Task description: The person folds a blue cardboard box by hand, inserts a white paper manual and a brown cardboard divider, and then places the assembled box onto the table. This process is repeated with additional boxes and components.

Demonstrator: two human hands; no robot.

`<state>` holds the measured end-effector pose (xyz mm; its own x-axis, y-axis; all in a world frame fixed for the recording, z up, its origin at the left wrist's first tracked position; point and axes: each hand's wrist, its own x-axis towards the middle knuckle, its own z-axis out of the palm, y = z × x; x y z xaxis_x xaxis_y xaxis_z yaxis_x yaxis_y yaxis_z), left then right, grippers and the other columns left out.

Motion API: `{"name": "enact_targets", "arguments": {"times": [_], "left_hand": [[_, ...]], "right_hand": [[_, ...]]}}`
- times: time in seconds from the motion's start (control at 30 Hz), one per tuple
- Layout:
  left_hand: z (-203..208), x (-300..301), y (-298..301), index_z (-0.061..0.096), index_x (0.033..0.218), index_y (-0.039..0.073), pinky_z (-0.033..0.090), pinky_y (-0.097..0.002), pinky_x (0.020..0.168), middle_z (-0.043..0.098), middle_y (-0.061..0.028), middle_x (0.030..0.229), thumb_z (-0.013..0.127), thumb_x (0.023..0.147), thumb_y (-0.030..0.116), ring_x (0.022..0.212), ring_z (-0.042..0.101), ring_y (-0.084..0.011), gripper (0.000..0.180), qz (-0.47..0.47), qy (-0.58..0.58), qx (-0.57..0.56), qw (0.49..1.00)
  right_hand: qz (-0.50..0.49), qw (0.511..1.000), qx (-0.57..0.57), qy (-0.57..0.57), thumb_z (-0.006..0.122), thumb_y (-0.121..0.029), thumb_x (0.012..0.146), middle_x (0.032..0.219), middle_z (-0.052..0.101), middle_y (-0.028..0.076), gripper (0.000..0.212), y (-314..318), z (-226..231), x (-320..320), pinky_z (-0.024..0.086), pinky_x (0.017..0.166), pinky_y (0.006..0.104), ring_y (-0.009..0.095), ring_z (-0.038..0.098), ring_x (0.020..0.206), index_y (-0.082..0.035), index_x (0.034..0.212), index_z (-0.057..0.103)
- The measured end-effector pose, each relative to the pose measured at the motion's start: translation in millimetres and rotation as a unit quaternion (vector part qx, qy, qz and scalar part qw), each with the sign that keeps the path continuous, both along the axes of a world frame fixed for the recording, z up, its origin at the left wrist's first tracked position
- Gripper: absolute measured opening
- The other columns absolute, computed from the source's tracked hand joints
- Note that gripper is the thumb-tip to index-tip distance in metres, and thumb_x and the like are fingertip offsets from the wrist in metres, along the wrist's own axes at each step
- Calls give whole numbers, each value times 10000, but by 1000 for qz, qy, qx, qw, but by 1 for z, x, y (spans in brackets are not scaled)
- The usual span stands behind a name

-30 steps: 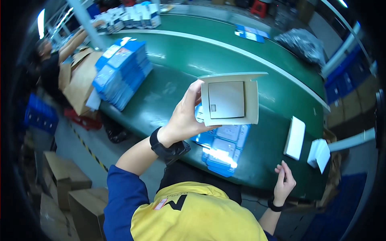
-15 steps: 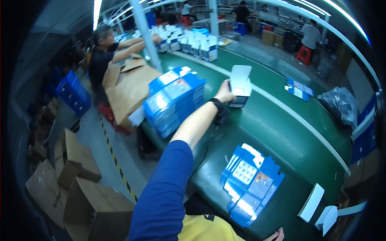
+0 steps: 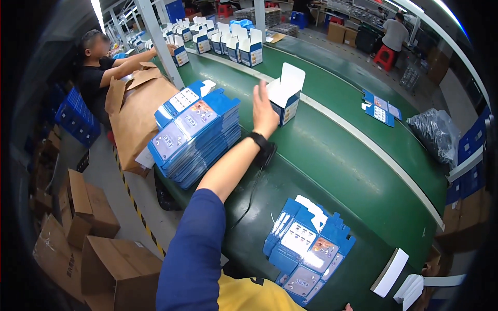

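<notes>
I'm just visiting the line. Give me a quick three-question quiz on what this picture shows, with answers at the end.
1. True or false: the left hand is spread open beside the upright box, not gripping it.
2. The upright box has its top flap: A) taped shut, B) standing open, C) torn off.
3. Fill in: the tall stack of flat blue cartons lies to the person's ____ of the outstretched arm.

Key
1. True: the fingers are spread, right next to the box on the green belt; whether they touch it is unclear.
2. B: the white flap stands up.
3. Left. A smaller pile of flat cartons lies nearer the body, to the right.
</notes>
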<state>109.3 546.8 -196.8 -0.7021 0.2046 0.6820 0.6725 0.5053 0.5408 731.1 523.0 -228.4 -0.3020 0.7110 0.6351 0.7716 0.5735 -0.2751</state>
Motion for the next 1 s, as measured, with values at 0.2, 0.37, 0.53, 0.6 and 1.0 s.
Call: {"name": "enact_targets", "arguments": {"times": [0.2, 0.37, 0.53, 0.6, 1.0], "left_hand": [[-1, 18, 17, 430, 1229, 138, 334, -604, 951, 258, -267, 1395, 759, 667, 379, 1220, 345, -482, 695, 27, -264, -90, 960], [19, 12, 16, 572, 1016, 94, 244, -639, 1001, 524, -143, 1099, 614, 787, 222, 1028, 559, -326, 265, 142, -175, -187, 956], [13, 8, 0, 617, 954, 126, 249, -627, 992, 571, -112, 1017, 493, 852, 164, 871, 628, -291, 165, 184, -157, -206, 948], [5, 12, 2, 612, 967, 138, 277, -598, 979, 585, -99, 988, 464, 874, 162, 858, 632, -282, 177, 218, -98, -204, 949], [6, 99, -59, 477, 1224, 41, 495, -326, 767, 545, -146, 1023, 675, 723, 141, 884, 583, -222, 547, -181, -188, -23, 965]], "right_hand": [[2, 1000, -2, 14, 458, -76, 890, 868, 630, 155, 246, -1, 0, -2, 478, 757, 394, 310, 592, 788, -12, 910, 696], [0, 1000, 14, 22, 456, -82, 901, 871, 643, 147, 246, -1, 3, 1, 479, 765, 389, 313, 600, 784, -8, 908, 690], [3, 999, 24, 36, 456, -75, 903, 867, 644, 147, 241, -7, 2, 3, 477, 768, 395, 315, 599, 783, -5, 898, 686], [5, 999, 21, 40, 456, -73, 904, 869, 644, 148, 239, -8, 1, 2, 476, 770, 397, 320, 596, 782, -5, 891, 685], [1, 997, -56, 60, 456, 14, 829, 962, 623, 138, 223, 2, -38, 29, 453, 856, 373, 295, 571, 918, 29, 960, 637]]}}
